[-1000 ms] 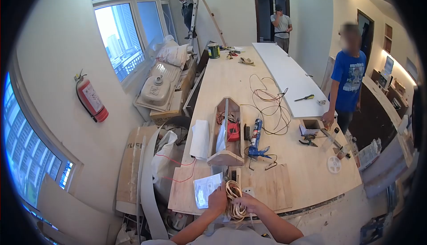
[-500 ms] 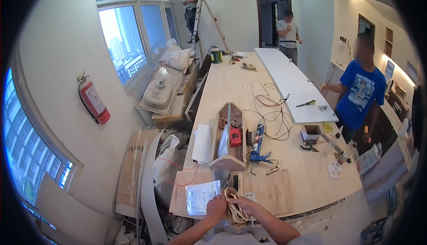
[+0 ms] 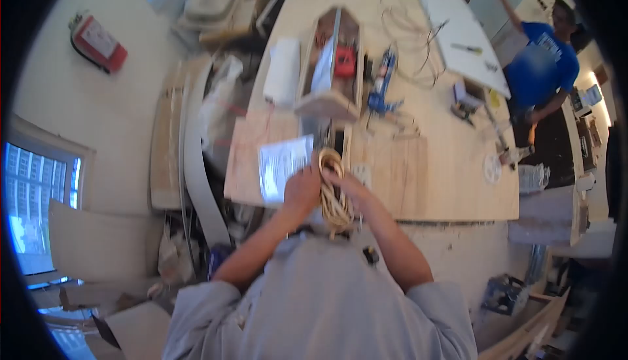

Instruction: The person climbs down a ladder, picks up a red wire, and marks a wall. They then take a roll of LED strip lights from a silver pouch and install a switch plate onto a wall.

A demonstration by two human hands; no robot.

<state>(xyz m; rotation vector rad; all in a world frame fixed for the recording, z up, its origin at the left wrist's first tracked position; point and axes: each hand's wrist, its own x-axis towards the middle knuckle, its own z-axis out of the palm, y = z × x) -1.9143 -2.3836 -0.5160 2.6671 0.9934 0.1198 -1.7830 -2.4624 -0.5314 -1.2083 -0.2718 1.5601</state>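
Observation:
A looped coil of beige cable (image 3: 336, 208) hangs between my hands at the near edge of the wooden worktop (image 3: 392, 190). My left hand (image 3: 302, 190) is closed at the upper left of the coil. From the other side, my right hand (image 3: 349, 187) grips the coil near its top, its fingertips partly hidden by the loops. Beside my left hand lies a white printed packet (image 3: 273, 175). A white socket plate (image 3: 362, 175) is partly seen just beyond my right wrist.
An open wooden toolbox (image 3: 327, 109) with a red tool stands ahead, beside a blue caulking gun (image 3: 384, 88). Loose wires (image 3: 415, 46) and a long white panel (image 3: 458, 26) lie farther off. A person in a blue shirt (image 3: 540, 66) stands at the right.
My view has tipped downward, so the worktop sits higher and my grey shirt shows. Both hands stay on the coil. The blue-shirted person has raised an arm.

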